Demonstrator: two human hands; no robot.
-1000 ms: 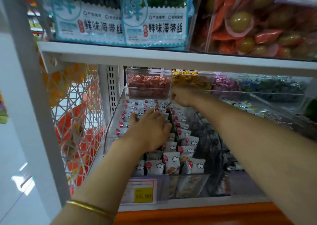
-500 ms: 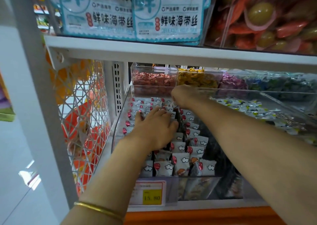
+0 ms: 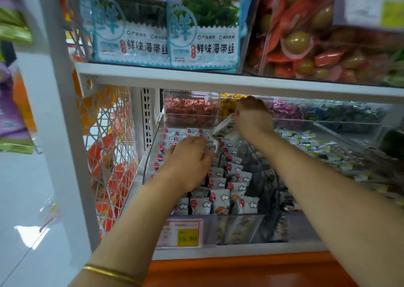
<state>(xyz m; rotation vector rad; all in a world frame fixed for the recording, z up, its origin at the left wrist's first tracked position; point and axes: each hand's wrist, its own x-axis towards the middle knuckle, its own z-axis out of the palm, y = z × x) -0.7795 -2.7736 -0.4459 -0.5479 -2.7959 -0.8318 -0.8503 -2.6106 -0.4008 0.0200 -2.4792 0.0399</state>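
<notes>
A clear plastic bin [image 3: 150, 155] on the lower shelf holds rows of small white snack packets [image 3: 220, 197] with red balloons and clouds printed on them. My left hand [image 3: 188, 162] lies palm down on the left rows, fingers bent over the packets' tops. My right hand [image 3: 251, 118] is at the back of the bin and pinches one white packet [image 3: 223, 127], lifted and tilted above the rows. A gold bangle [image 3: 111, 273] circles my left wrist.
Behind the bin stand clear boxes of red [image 3: 190, 109], yellow [image 3: 227, 105] and purple [image 3: 284, 111] wrapped candies. The shelf above [image 3: 218, 79] carries seaweed bags [image 3: 203, 35] low over my hands. A price tag [image 3: 181, 232] hangs in front. A white lattice panel [image 3: 109, 146] closes the left side.
My right hand has risen from the back of the bin with one white packet pinched in it. My left hand stays on the left rows. The camera has tilted up.
</notes>
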